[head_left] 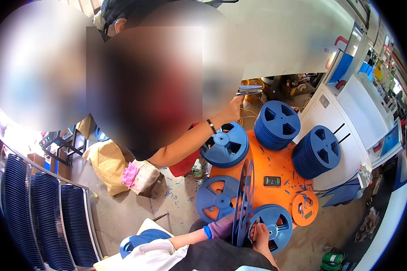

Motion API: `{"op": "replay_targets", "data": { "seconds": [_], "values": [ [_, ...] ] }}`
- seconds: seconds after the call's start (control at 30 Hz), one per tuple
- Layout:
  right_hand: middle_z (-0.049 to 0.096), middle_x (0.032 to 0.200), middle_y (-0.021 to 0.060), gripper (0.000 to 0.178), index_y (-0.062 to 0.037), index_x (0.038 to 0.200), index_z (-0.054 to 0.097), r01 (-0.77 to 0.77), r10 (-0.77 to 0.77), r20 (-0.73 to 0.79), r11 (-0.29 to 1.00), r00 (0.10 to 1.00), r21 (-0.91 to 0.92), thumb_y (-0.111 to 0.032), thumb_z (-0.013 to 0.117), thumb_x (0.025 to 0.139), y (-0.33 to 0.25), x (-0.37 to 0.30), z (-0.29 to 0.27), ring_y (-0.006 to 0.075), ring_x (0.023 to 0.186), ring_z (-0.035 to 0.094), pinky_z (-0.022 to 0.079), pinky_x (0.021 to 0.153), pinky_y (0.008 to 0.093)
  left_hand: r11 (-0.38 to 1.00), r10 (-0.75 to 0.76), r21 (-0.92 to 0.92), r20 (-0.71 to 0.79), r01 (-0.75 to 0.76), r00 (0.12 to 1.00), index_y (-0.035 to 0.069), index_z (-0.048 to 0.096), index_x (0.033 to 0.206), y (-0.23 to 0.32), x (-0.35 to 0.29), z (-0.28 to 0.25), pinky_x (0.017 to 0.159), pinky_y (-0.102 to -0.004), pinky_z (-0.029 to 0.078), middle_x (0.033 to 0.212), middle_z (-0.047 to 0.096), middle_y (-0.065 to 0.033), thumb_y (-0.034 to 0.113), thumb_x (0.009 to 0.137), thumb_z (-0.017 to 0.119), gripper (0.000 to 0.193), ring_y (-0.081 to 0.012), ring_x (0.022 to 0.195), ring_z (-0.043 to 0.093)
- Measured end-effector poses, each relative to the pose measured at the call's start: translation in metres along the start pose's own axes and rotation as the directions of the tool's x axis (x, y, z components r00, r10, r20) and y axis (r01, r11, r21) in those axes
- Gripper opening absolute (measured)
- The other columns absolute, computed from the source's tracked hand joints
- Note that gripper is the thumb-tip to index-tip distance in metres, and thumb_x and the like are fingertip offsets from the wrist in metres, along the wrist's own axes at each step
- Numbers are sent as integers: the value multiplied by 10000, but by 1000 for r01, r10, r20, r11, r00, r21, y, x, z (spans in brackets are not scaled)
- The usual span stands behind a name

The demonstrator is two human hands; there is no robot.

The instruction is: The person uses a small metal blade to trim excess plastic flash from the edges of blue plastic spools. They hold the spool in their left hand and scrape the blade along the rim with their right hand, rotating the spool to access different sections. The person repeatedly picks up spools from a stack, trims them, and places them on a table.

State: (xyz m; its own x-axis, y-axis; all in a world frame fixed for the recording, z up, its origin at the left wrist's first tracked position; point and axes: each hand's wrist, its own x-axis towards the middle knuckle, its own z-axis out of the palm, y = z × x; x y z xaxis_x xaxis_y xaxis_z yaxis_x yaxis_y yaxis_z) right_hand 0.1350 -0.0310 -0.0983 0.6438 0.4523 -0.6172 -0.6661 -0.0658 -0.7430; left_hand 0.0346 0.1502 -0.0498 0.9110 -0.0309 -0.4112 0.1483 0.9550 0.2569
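Upright blue reels (244,198) are standing at the orange table's (267,163) near edge, likely proving light, stiff, best held by their rims; the right hand (260,235) is resting curled beside them, the left hand is hiding; neither grip is showing clearly enough to tell.

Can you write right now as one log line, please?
left hand: at upright blue reels, fingers hidden | right hand: beside those reels, grip unclear | orange table: blue reel stacks

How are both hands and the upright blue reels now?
Left hand at upright blue reels, partly hidden. Right hand close beside, grip unclear. Blue stacks crowd orange table.
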Motion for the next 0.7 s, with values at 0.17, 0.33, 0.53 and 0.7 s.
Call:
{"op": "replay_targets", "data": {
  "seconds": [0.17,0.33,0.53,0.7],
  "values": [
    [570,668,-4,179,-103,928,579,9,-9,16,1000,1000,10,-239,558,1042,-1,-1,-2,92,511,510,382,467,239,999,34,34,11,-34,999,203,472,1402,-1,1,4,833,-296,525,1199,603,-18,439,934,723,581,-142,955,600],
    [575,679,-4,184,-103,927,576,5,-4,-20,1000,1000,19,-246,558,1041,-6,-3,-1,91,524,516,384,468,238,999,39,20,4,-39,999,190,479,1381,-4,3,6,820,-296,530,1197,602,-22,431,933,725,565,-143,933,603],
    [561,690,1,188,-84,930,579,42,-41,-57,999,998,5,-235,560,1040,-13,-5,-4,88,527,496,380,463,237,978,161,124,73,-170,984,149,555,1281,-1,13,7,804,-305,534,1080,610,-13,429,924,736,488,-147,924,608],
    [527,661,-4,210,-77,914,578,228,-226,-73,973,971,26,-229,540,1054,-52,-4,-6,80,549,476,340,474,242,988,137,44,149,-145,979,71,534,1357,20,21,6,925,-344,538,1185,629,-52,413,998,632,505,-179,1077,617]
  ]
}}
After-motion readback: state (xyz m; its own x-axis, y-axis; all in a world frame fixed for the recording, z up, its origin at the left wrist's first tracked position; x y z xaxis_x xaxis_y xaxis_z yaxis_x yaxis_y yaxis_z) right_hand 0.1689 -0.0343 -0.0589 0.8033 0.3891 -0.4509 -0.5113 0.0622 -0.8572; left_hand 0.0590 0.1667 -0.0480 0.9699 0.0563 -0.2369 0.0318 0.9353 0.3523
